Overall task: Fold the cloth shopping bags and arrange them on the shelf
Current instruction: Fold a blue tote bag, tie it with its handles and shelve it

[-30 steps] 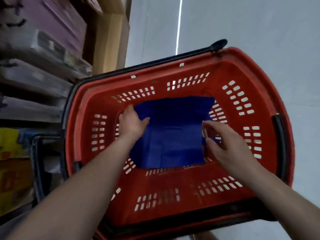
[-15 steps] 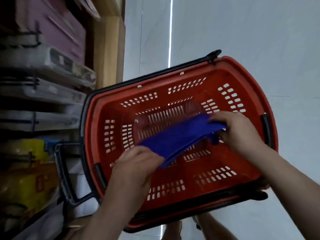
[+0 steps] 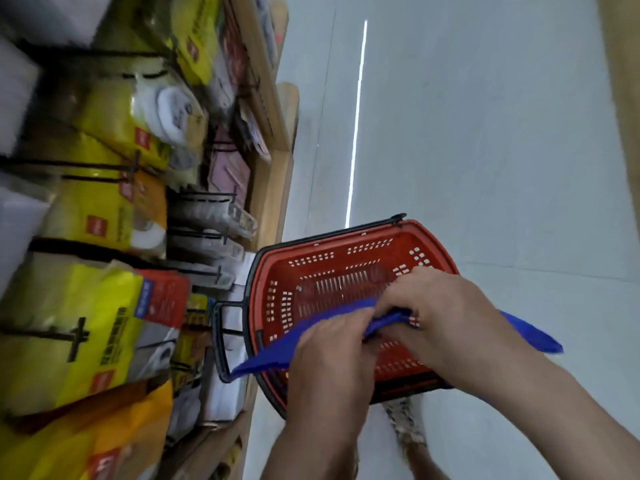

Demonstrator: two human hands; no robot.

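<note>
A blue cloth bag [image 3: 277, 351] is lifted above the red shopping basket [image 3: 332, 261], stretched out flat with one end pointing left and the other end showing past my right forearm. My left hand [image 3: 329, 355] grips the bag near its middle. My right hand [image 3: 433, 306] grips it just to the right, fingers curled into the cloth. The two hands are close together, almost touching. The basket's inside shows no other bag.
The basket stands on the pale floor next to a wooden shelf [image 3: 273, 188]. Yellow and orange hanging packs [image 3: 104, 327] fill the left side on black hooks. The basket's black handle [image 3: 221, 341] hangs toward the shelf. A foot [image 3: 405, 427] shows below the basket.
The bag has come up out of the basket and both hands have moved together at its middle. My view has pulled back and swung left, showing more of the shelf.
</note>
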